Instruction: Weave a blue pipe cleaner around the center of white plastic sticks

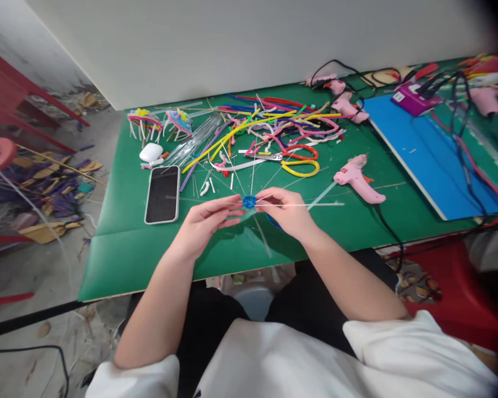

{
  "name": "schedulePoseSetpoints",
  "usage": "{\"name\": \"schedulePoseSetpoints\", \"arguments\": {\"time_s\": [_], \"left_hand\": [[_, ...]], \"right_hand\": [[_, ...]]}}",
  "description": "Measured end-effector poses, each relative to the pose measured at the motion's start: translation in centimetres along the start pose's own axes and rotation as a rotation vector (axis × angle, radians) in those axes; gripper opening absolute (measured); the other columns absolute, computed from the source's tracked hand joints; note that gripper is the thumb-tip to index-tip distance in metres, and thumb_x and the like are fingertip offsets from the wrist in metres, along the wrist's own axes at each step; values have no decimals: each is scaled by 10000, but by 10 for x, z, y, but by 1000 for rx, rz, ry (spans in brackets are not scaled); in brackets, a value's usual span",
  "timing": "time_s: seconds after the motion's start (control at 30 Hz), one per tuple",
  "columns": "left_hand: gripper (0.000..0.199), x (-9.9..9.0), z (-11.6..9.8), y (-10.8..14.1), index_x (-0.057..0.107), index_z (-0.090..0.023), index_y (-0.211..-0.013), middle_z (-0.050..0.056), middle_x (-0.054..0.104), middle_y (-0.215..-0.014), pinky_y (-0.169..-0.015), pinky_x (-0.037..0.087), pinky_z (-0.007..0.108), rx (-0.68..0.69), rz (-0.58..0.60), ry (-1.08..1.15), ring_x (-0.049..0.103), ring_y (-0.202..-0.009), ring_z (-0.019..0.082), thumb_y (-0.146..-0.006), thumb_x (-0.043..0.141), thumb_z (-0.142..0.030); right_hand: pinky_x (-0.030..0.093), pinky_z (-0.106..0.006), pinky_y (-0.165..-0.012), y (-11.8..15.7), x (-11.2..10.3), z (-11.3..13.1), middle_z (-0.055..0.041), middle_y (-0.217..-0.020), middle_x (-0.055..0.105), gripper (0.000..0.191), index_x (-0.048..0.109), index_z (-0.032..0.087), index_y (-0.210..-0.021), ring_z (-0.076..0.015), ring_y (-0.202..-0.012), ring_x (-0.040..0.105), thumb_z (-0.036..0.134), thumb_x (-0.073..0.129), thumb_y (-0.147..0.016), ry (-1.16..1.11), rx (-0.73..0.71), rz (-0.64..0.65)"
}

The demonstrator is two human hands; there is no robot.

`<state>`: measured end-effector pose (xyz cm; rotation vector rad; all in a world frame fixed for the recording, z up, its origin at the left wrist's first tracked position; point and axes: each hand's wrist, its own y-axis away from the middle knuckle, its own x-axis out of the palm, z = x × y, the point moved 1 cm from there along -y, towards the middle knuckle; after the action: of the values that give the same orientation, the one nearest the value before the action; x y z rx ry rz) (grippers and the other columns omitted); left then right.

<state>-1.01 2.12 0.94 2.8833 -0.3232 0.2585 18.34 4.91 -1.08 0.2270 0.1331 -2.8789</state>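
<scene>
A small blue round piece [249, 202] with thin pale spokes radiating from it is held above the green table between my two hands. My left hand [212, 216] has its fingers closed on the left side of the piece, the fingertips at its edge. On the other side, my right hand [283, 209] pinches the piece's right edge, where a white strip [326, 204] runs out to the right. Part of a blue strand shows beneath my right hand. Clear strips hang below the piece.
A phone [162, 195] and white case [151, 152] lie left. Beyond my hands are scissors [301, 161], colourful fuzzy stems [232, 139] and clear sticks [199, 138]. A pink glue gun [360, 181] with a black cord and a blue board [423, 160] are right.
</scene>
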Motion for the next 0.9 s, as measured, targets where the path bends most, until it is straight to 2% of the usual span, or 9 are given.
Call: {"name": "schedulePoseSetpoints", "arguments": {"time_s": [0.17, 0.4, 0.57, 0.73, 0.9], "left_hand": [[231, 0, 1, -4, 702, -155, -960, 92, 728, -884, -638, 587, 246, -178, -21, 120, 706, -755, 187, -775, 610, -259], [337, 6, 5, -3, 680, -175, -1005, 81, 725, -920, -633, 580, 253, -129, 38, -1, 703, -749, 186, -703, 712, -321], [317, 12, 14, -5, 670, -148, -919, 40, 704, -738, -604, 566, 236, -47, -98, -89, 689, -685, 161, -667, 741, -328], [252, 18, 20, -7, 676, -141, -840, 5, 669, -640, -552, 545, 199, 41, -217, -93, 651, -566, 111, -648, 758, -283], [193, 16, 18, -7, 675, -141, -774, -2, 669, -613, -531, 540, 191, 128, -347, -110, 631, -520, 96, -645, 755, -261]], "right_hand": [[487, -266, -703, 1, 1, 2, -9, -834, 692, 93, 681, 200, -826, -125, -768, 627, 258, 625, -781, 69, -98, 51], [482, -250, -661, 1, 2, 3, -21, -854, 690, 117, 686, 193, -850, -124, -751, 620, 233, 587, -801, 137, -94, 80], [488, -250, -675, 2, 5, 1, -18, -865, 689, 123, 691, 201, -845, -131, -788, 622, 230, 577, -812, 186, -135, 98], [488, -254, -622, 3, 10, 0, -13, -859, 698, 132, 694, 203, -879, -127, -705, 624, 250, 592, -810, 160, -47, 112], [478, -266, -672, 4, -3, 9, -9, -858, 699, 164, 703, 218, -940, -127, -725, 624, 235, 583, -829, 369, -97, 149]]}}
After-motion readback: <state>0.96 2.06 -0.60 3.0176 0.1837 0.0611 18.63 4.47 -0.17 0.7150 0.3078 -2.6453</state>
